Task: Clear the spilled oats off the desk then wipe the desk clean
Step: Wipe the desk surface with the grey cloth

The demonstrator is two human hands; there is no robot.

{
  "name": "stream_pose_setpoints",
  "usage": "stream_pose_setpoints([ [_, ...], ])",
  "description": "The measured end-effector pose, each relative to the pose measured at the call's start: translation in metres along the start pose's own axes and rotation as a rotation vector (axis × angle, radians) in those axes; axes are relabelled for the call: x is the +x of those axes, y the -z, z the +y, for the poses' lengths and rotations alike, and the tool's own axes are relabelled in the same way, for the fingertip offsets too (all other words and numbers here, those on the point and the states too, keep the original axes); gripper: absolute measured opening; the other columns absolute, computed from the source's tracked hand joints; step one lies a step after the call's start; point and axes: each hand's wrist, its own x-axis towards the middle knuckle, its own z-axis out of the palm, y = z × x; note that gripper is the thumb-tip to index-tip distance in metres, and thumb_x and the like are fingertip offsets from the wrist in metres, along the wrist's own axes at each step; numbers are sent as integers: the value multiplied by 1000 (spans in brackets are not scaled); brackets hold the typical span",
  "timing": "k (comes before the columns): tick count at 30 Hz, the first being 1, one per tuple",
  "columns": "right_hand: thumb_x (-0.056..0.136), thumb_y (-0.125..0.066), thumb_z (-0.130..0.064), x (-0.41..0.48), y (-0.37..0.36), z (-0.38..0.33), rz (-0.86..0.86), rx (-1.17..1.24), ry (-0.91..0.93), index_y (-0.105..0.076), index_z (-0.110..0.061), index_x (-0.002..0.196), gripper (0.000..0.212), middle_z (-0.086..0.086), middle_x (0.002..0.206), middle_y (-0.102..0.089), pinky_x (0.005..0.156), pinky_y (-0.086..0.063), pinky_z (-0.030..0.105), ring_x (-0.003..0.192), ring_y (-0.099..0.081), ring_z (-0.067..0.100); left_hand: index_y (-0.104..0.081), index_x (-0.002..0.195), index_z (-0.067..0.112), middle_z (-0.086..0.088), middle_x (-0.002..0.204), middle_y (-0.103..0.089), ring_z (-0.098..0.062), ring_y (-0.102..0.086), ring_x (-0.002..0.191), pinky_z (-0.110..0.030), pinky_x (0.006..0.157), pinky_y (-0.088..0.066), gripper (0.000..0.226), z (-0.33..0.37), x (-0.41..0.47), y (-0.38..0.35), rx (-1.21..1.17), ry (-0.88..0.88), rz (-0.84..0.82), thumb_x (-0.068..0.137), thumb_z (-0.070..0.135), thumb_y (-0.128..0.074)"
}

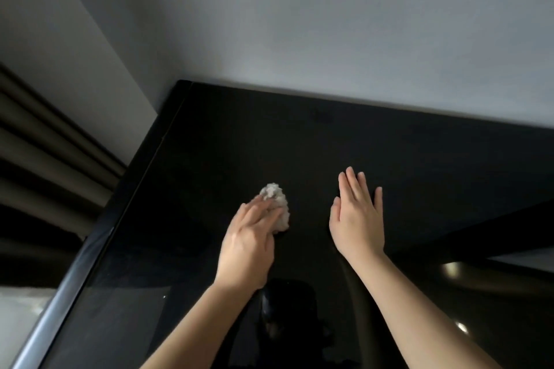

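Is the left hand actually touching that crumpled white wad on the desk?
Touching. In the head view the left hand lays its fingers across the white wad, covering its near side with no gap, on the black desk.

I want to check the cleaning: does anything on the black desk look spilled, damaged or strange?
Nothing stands out. No oats show on the desk, though its dark, glossy top could hide small crumbs. The only loose thing is a crumpled whitish wad under the fingers of the left hand; the right hand lies flat.
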Motion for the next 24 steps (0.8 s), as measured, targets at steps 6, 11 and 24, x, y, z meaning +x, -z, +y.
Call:
stream_pose_setpoints([
  [6,99,-29,-26,1,0,-2,-31,-38,-13,-24,-13,151,54,6,161,-18,120,-12,52,149,-11,23,-64,125,15,-2,138,-53,-23,-40,133,-32,114,-26,44,-53,-12,50,10,409,142,85,-2,-58],
  [11,97,-44,-19,-15,10,-48,3,159,13,-22,-12,152,60,10,160,-17,119,-13,52,149,-11,27,-36,146,23,11,146,-38,-14,-30,139,-38,116,-23,54,-52,-13,65,-137,358,19,95,22,-54],
  [24,81,-70,-25,-54,-37,-251,40,228,245,-56,-9,123,47,9,146,-46,112,-34,49,138,-39,28,-39,145,11,-3,156,-27,-17,-16,147,-42,120,-13,47,-182,-36,120,122,274,-68,98,16,-43],
])
